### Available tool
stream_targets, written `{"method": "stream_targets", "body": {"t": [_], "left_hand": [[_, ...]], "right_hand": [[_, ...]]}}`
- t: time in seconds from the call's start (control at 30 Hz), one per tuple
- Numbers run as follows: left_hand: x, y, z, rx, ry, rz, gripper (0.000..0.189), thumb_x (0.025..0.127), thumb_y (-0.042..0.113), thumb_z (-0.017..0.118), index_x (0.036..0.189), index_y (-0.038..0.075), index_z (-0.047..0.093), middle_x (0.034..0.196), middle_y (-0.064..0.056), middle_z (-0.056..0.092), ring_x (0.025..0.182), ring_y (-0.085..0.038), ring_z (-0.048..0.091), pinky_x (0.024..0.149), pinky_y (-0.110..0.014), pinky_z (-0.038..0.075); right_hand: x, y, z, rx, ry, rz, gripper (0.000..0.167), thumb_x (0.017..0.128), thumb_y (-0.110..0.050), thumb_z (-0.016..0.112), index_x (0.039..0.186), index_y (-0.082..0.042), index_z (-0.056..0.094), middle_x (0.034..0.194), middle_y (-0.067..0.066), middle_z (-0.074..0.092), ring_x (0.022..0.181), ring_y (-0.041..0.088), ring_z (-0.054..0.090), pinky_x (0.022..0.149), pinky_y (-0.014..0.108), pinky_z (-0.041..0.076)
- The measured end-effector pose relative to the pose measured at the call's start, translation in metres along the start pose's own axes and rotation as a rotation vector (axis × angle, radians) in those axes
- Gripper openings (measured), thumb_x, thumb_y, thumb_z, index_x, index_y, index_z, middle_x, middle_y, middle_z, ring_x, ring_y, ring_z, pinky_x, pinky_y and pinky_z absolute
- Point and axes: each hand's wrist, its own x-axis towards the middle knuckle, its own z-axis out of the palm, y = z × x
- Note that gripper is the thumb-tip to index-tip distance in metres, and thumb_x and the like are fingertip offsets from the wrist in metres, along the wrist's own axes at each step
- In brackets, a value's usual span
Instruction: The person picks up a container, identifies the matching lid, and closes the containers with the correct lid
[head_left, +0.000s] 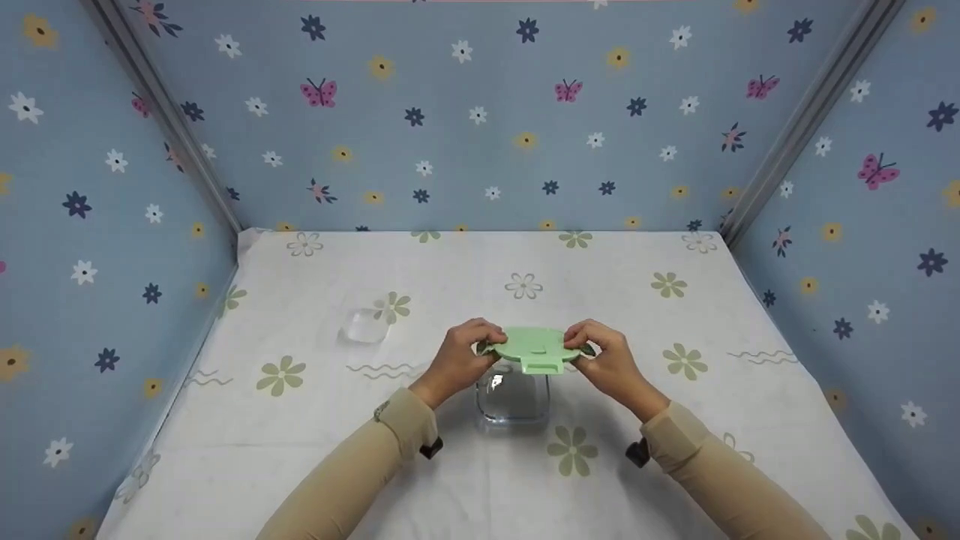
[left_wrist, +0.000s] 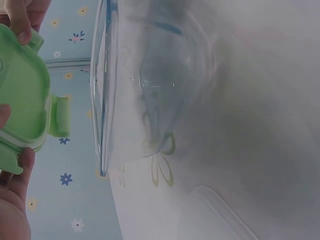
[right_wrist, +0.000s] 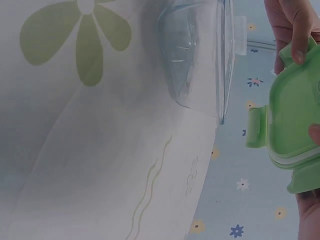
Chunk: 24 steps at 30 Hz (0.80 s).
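Observation:
A green snap-on lid (head_left: 534, 343) hangs level in the air, pinched at its left end by the left hand (head_left: 461, 356) and at its right end by the right hand (head_left: 606, 356). Thumbs rest on its top face, with fingers at the ends. Side clips (left_wrist: 61, 117) stick out from its edges. Below the lid stands a clear glass food container (head_left: 514, 409), upright on the cloth, its far part hidden by the lid. Both wrist views show a gap between lid and glass rim (right_wrist: 225, 65).
A small clear box or cover (head_left: 366, 326) lies on the cloth behind and left of the glass container. White cloth with green flowers (head_left: 300, 450) covers the table. Blue flowered walls (head_left: 480, 150) enclose the back and both sides, with grey posts (head_left: 169, 112) at the corners.

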Motion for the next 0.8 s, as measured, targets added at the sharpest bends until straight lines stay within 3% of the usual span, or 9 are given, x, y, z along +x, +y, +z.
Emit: {"method": "stream_targets", "body": {"t": [0.2, 0.37, 0.5, 0.67, 0.8], "left_hand": [[-0.002, -0.002, -0.001, 0.056, 0.042, 0.098, 0.021, 0.083, -0.015, 0.083, 0.100, -0.002, 0.080, 0.106, -0.016, 0.077, 0.109, -0.033, 0.075, 0.098, -0.035, 0.063], [-0.004, -0.004, -0.002, 0.112, 0.050, 0.139, 0.022, 0.082, -0.013, 0.084, 0.100, -0.001, 0.080, 0.106, -0.014, 0.077, 0.109, -0.031, 0.074, 0.100, -0.036, 0.062], [-0.005, -0.005, -0.005, 0.141, 0.062, 0.166, 0.022, 0.081, -0.013, 0.085, 0.098, 0.000, 0.080, 0.105, -0.013, 0.076, 0.109, -0.031, 0.074, 0.100, -0.037, 0.062], [-0.007, -0.007, -0.009, 0.145, 0.085, 0.182, 0.022, 0.081, -0.015, 0.085, 0.097, -0.001, 0.079, 0.104, -0.014, 0.076, 0.109, -0.032, 0.074, 0.100, -0.037, 0.062], [-0.008, -0.009, -0.012, 0.146, 0.090, 0.194, 0.022, 0.082, -0.015, 0.084, 0.098, 0.000, 0.079, 0.104, -0.014, 0.075, 0.110, -0.032, 0.074, 0.101, -0.035, 0.062]], "right_hand": [[0.000, 0.003, -0.001, -0.061, -0.031, -0.085, 0.031, 0.079, 0.025, 0.081, 0.083, -0.005, 0.071, 0.098, 0.013, 0.075, 0.089, 0.027, 0.069, 0.076, 0.016, 0.051], [0.000, 0.005, -0.003, -0.081, -0.068, -0.077, 0.030, 0.080, 0.019, 0.085, 0.093, -0.007, 0.076, 0.105, 0.014, 0.076, 0.099, 0.032, 0.071, 0.088, 0.016, 0.053], [-0.001, 0.005, -0.008, -0.055, -0.129, 0.021, 0.037, 0.081, 0.008, 0.090, 0.112, -0.007, 0.078, 0.118, 0.020, 0.074, 0.115, 0.024, 0.069, 0.100, 0.020, 0.053], [-0.001, 0.005, -0.017, 0.033, -0.192, 0.192, 0.058, 0.079, 0.001, 0.095, 0.133, -0.001, 0.073, 0.137, 0.021, 0.069, 0.130, 0.008, 0.061, 0.111, 0.026, 0.052], [0.001, 0.004, -0.023, 0.177, -0.213, 0.323, 0.061, 0.085, 0.005, 0.086, 0.142, 0.009, 0.064, 0.145, 0.027, 0.062, 0.136, 0.010, 0.058, 0.114, 0.028, 0.051]]}}
